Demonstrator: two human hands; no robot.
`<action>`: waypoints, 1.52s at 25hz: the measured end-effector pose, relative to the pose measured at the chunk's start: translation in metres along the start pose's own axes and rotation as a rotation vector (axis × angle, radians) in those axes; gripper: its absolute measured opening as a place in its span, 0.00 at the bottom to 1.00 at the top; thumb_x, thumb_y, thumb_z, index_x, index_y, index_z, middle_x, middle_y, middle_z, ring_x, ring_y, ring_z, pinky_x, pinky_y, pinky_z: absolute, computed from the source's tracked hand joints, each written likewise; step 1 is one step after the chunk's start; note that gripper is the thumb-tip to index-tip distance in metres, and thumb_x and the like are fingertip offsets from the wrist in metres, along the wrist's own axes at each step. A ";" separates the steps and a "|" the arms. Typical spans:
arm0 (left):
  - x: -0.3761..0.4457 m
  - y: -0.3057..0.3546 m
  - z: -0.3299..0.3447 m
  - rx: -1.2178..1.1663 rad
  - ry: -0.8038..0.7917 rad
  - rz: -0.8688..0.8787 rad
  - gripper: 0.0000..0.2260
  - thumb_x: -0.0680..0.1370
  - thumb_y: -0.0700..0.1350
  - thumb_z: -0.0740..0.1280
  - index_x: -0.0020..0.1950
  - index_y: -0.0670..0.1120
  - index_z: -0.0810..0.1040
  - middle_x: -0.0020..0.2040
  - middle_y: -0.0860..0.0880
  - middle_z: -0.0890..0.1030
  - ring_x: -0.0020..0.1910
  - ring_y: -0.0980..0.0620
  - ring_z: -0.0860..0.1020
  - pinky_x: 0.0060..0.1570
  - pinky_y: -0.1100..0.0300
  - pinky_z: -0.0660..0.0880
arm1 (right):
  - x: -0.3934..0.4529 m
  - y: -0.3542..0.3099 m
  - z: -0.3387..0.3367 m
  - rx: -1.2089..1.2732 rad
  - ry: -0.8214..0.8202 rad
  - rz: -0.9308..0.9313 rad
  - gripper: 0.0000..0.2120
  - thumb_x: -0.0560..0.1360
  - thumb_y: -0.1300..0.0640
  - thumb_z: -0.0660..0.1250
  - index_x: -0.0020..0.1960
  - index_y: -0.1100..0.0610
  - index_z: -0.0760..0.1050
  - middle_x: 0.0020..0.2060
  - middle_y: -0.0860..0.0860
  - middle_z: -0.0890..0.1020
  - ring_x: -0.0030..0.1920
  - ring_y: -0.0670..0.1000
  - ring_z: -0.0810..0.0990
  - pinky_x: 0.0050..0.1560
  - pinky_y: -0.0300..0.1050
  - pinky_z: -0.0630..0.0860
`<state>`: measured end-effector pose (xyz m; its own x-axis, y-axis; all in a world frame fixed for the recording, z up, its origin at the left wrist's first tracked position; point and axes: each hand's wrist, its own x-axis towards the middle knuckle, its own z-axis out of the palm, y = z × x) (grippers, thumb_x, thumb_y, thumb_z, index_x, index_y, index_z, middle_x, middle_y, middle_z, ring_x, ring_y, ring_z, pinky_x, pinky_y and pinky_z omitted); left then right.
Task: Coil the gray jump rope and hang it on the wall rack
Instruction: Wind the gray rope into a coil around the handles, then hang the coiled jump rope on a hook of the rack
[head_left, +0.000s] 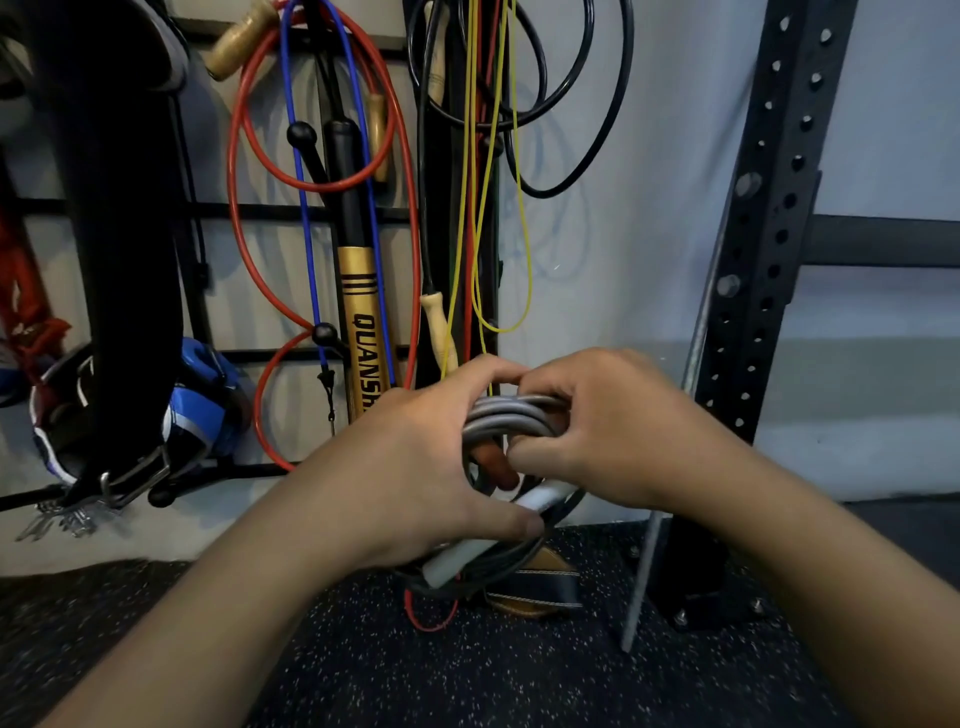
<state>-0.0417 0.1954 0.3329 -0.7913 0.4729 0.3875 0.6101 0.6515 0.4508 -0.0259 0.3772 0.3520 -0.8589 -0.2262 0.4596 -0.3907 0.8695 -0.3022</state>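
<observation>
Head view: the gray rope (511, 415) sits bunched between both hands, in front of the wall rack (291, 210) and low, above the speckled floor (415, 665); its strands lie side by side in a tight coil, running roughly level from left to right where they show between the fingers; the left hand (415, 462) is closed around the coil's left end, fingers curled over the top and thumb pressed underneath near a white handle (540, 501); the right hand (613, 431) is closed over the coil's right end, fingers wrapped in from the front, so most of that end is hidden; the white handle slants from lower left to upper right beneath the hands, its lower part showing below the left thumb; whether a second handle lies with it I cannot tell; on the rack behind hang a red rope (244, 182), a blue rope (304, 208), black ropes (566, 130) and a yellow cord (524, 234); a black perforated upright (763, 249) stands to the right.
</observation>
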 end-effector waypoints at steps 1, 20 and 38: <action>0.000 -0.001 0.003 -0.026 0.013 0.012 0.37 0.62 0.63 0.81 0.64 0.76 0.64 0.48 0.62 0.86 0.45 0.66 0.81 0.41 0.66 0.79 | 0.001 0.001 0.000 0.064 0.011 0.014 0.03 0.64 0.50 0.76 0.37 0.47 0.83 0.29 0.49 0.83 0.29 0.44 0.77 0.32 0.46 0.74; 0.006 -0.011 0.026 -1.255 0.623 -0.011 0.16 0.69 0.54 0.76 0.56 0.58 0.85 0.44 0.42 0.80 0.45 0.40 0.78 0.45 0.47 0.80 | -0.003 -0.014 0.018 0.719 0.172 0.049 0.17 0.75 0.35 0.68 0.49 0.47 0.83 0.37 0.45 0.86 0.35 0.40 0.83 0.33 0.29 0.75; 0.010 -0.023 0.040 -1.022 0.669 -0.069 0.12 0.80 0.49 0.67 0.39 0.59 0.84 0.35 0.58 0.79 0.33 0.64 0.76 0.38 0.65 0.75 | 0.006 -0.001 0.040 0.715 0.367 0.096 0.19 0.80 0.50 0.67 0.33 0.56 0.72 0.19 0.43 0.68 0.20 0.40 0.65 0.23 0.33 0.64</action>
<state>-0.0651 0.2086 0.2945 -0.8307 -0.1384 0.5392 0.5563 -0.2450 0.7941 -0.0435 0.3571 0.3214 -0.7843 0.1021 0.6119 -0.5446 0.3590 -0.7580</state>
